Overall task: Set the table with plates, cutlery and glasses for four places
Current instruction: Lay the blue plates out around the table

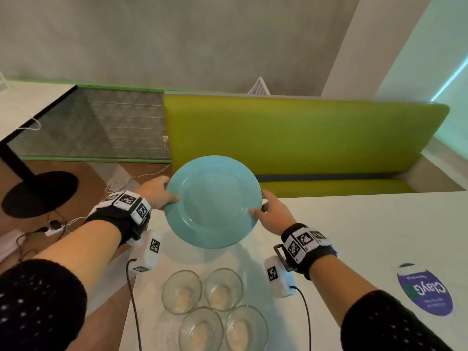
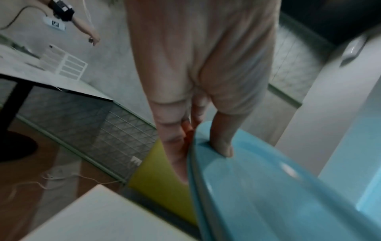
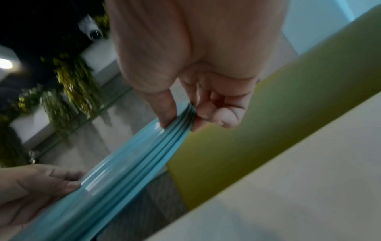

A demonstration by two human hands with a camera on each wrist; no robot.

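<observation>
A stack of light blue plates (image 1: 212,201) hangs in the air above the far left part of the white table (image 1: 367,229). My left hand (image 1: 158,193) grips its left rim, thumb on top (image 2: 221,143) and fingers underneath. My right hand (image 1: 269,214) pinches the right rim, where several plate edges (image 3: 177,128) show stacked together. Several empty glass tumblers (image 1: 214,309) stand in a cluster on the table, just in front of me and below the plates. No cutlery is in view.
A green upholstered bench (image 1: 304,138) runs along the table's far side. A round purple sticker (image 1: 425,292) lies on the table at the right. On the left stands another table with a black pedestal base (image 1: 38,193), with cables on the wooden floor (image 1: 60,224).
</observation>
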